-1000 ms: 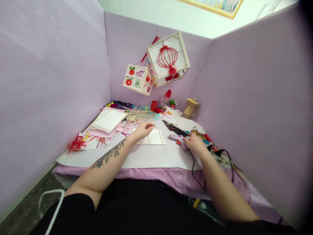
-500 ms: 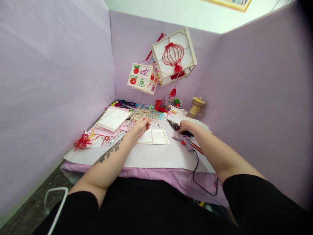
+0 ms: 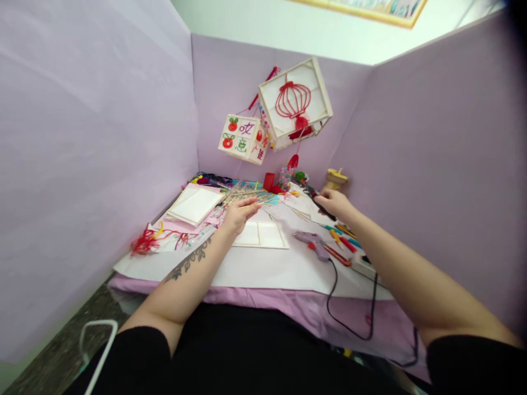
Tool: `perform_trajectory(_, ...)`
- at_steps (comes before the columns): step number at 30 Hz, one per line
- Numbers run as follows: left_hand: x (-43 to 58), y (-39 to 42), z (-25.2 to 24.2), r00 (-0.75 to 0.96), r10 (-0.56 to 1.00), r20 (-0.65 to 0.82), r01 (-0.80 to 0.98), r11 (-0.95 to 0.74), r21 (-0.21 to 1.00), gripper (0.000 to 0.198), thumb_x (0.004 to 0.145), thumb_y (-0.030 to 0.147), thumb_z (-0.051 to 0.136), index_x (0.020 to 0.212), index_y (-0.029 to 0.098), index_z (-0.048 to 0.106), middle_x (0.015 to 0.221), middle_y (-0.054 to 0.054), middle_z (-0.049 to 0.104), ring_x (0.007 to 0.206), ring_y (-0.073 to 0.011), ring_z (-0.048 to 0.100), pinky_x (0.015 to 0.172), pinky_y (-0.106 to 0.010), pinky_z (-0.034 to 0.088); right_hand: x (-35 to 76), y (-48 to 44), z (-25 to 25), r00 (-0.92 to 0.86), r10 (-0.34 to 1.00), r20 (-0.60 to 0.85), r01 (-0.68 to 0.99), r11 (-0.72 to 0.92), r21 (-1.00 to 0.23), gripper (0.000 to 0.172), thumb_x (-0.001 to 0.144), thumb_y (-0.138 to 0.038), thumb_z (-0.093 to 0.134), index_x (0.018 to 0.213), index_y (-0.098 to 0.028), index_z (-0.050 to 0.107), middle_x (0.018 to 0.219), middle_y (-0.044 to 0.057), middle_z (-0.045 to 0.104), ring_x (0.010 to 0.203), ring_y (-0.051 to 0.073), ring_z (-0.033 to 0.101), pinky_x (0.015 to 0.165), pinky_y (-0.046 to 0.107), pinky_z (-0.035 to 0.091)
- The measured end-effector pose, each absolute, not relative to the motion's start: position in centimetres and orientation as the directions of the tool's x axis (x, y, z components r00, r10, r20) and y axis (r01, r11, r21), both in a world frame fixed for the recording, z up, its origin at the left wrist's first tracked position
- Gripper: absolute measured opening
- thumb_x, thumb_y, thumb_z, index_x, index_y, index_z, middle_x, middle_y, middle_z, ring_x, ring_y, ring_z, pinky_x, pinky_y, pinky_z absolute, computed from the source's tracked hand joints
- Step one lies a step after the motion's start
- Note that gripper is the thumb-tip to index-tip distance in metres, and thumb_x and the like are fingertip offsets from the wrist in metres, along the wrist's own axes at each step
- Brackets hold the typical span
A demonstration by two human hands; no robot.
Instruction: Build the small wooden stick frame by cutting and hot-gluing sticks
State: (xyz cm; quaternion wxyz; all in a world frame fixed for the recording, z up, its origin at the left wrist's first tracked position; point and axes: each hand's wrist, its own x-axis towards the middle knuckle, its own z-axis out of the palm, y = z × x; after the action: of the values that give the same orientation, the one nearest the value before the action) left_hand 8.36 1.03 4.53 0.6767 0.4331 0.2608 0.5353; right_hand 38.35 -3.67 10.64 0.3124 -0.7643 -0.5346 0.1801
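My left hand is above the far edge of a white panel with a thin wooden frame. Its fingers pinch a thin wooden stick, which partly blends into the sticks behind it. My right hand is raised at the right, closed around a pair of dark-handled pliers whose jaws point up and to the left. Below it on the white table sheet rests a lilac glue gun with a black cord. Two or so cut stick pieces lie between the hands.
Loose wooden sticks are heaped at the back. Stacked white panels and red yarn lie left. Pens and a white power strip are right. Decorated box lanterns hang above; lilac partitions enclose the table.
My right hand has lifted the pliers away from beside the glue gun, up and to the right, uncovering the pens. The left hand stays near the panel, its fingers straighter. The view has tilted slightly.
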Motion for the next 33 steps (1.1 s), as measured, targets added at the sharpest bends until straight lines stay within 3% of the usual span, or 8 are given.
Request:
perform_trajectory(3, 8.2, 1.3, 4.7, 0.258, 0.958, 0.125, -0.520, 0.029, 0.854, 0.034, 0.059, 0.021, 0.081, 0.090, 0.013, 0.067, 0.081, -0.004, 0.071, 0.082, -0.0138, 0.067, 0.087, -0.031, 0.050, 35.8, -6.5, 8.7, 0.297, 0.954, -0.040, 0.477, -0.185, -0.859, 0.033, 0.091, -0.044, 0.039, 0.082, -0.018, 0.055, 0.076, 0.012, 0.066, 0.055, 0.016, 0.061, 0.051, 0.028, 0.048)
perform_trajectory(6, 8.1, 1.1, 4.9, 0.222, 0.964, 0.147, -0.523, -0.009, 0.852, 0.033, 0.059, 0.021, 0.081, 0.088, 0.012, 0.067, 0.077, -0.004, 0.071, 0.079, -0.0142, 0.068, 0.085, -0.031, 0.051, 32.5, -9.2, 6.3, 0.179, 0.972, -0.150, 0.291, -0.198, -0.936, 0.020, 0.078, -0.034, 0.059, 0.071, -0.015, 0.059, 0.065, 0.012, 0.065, 0.050, 0.017, 0.058, 0.048, 0.029, 0.049)
perform_trajectory(10, 8.1, 0.4, 5.2, 0.161, 0.965, 0.205, -0.500, -0.099, 0.860, 0.034, 0.058, 0.023, 0.081, 0.087, 0.013, 0.066, 0.074, -0.004, 0.071, 0.075, -0.0146, 0.068, 0.080, -0.030, 0.052, 28.5, -11.6, 4.8, 0.089, 0.983, -0.158, 0.086, -0.165, -0.982, 0.012, 0.067, -0.026, 0.066, 0.072, -0.016, 0.063, 0.079, 0.010, 0.068, 0.067, 0.019, 0.065, 0.065, 0.030, 0.055)
perform_trajectory(14, 8.1, -0.2, 5.7, 0.113, 0.941, 0.320, -0.381, -0.256, 0.888, 0.031, 0.062, 0.029, 0.078, 0.085, 0.013, 0.063, 0.072, -0.005, 0.070, 0.075, -0.0183, 0.069, 0.075, -0.033, 0.054, 25.6, -12.8, 5.6, 0.049, 0.979, -0.198, -0.072, -0.194, -0.978, 0.020, 0.061, -0.023, 0.072, 0.080, -0.020, 0.063, 0.098, 0.006, 0.068, 0.091, 0.020, 0.063, 0.073, 0.029, 0.051)
perform_trajectory(19, 8.1, -0.3, 5.8, 0.088, 0.921, 0.381, -0.295, -0.341, 0.893, 0.026, 0.067, 0.030, 0.073, 0.084, 0.014, 0.061, 0.072, -0.004, 0.069, 0.076, -0.0195, 0.069, 0.074, -0.033, 0.054, 23.7, -13.4, 6.5, -0.017, 0.966, -0.258, -0.113, -0.258, -0.959, 0.027, 0.060, -0.027, 0.074, 0.082, -0.023, 0.058, 0.089, 0.002, 0.066, 0.092, 0.021, 0.059, 0.070, 0.030, 0.048)
perform_trajectory(33, 8.2, 0.4, 4.9, 0.079, 0.923, 0.377, -0.182, -0.358, 0.916, 0.019, 0.068, 0.024, 0.072, 0.080, 0.014, 0.062, 0.070, -0.002, 0.067, 0.071, -0.0169, 0.066, 0.070, -0.030, 0.052, 23.0, -13.4, 6.2, -0.062, 0.966, -0.249, -0.096, -0.254, -0.962, 0.036, 0.061, -0.034, 0.076, 0.091, -0.022, 0.058, 0.099, 0.004, 0.065, 0.099, 0.023, 0.058, 0.078, 0.035, 0.047)
